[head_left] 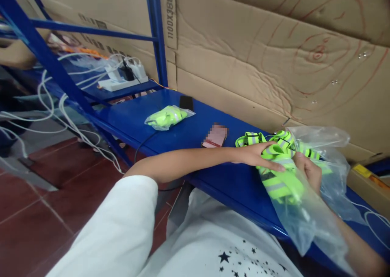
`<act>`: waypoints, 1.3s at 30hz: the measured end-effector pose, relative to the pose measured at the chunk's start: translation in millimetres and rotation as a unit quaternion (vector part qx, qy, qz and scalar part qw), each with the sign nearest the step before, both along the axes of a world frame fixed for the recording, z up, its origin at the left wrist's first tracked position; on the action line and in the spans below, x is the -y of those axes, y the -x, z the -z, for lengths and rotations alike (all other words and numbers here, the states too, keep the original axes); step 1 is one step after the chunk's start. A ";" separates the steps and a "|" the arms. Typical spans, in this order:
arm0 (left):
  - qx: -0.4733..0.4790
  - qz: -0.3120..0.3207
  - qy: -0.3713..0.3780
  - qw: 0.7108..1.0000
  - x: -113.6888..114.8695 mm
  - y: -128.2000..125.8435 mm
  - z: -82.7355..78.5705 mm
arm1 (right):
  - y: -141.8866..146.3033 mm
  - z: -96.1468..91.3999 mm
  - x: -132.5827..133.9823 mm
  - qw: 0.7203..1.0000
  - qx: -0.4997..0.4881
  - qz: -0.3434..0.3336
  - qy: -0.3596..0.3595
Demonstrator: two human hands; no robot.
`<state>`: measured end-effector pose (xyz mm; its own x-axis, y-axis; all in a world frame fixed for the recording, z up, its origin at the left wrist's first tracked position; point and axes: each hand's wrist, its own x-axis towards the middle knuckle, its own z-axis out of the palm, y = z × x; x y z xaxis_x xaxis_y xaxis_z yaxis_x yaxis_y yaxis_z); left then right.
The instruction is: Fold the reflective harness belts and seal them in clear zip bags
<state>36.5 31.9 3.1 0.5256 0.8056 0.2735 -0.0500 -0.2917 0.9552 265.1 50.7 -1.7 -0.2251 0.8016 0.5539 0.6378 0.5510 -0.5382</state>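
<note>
A neon-yellow reflective strap bundle (282, 179) lies on the blue shelf (189, 134), partly inside a clear plastic bag (317, 212). My left hand (258, 155) rests flat on top of the bundle with its fingers stretched out. My right hand (309, 171) is closed on the bundle and the bag's mouth from the right side. More loose neon straps (252, 138) spread out just behind my left hand.
A packed bag of neon straps (167, 117) lies farther left on the shelf, with a black phone (186, 102) behind it and a pink card (215, 136) nearer. A white power strip (122, 81) with cables sits at the back left. Cardboard (274, 57) walls the shelf.
</note>
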 end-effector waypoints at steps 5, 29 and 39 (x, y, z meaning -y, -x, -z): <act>0.026 0.007 0.003 1.000 -7.3 -0.2 4.7 | -6.0 -29.6 -8.6 0.992 0.085 -0.016 -0.087; -0.034 0.155 0.023 0.987 8.2 6.7 -4.4 | 10.9 5.8 -13.8 0.992 -0.067 -0.110 -0.018; 0.096 0.072 0.006 0.993 -2.5 26.1 -14.4 | 7.2 -14.6 -10.8 0.868 -0.179 -0.268 0.377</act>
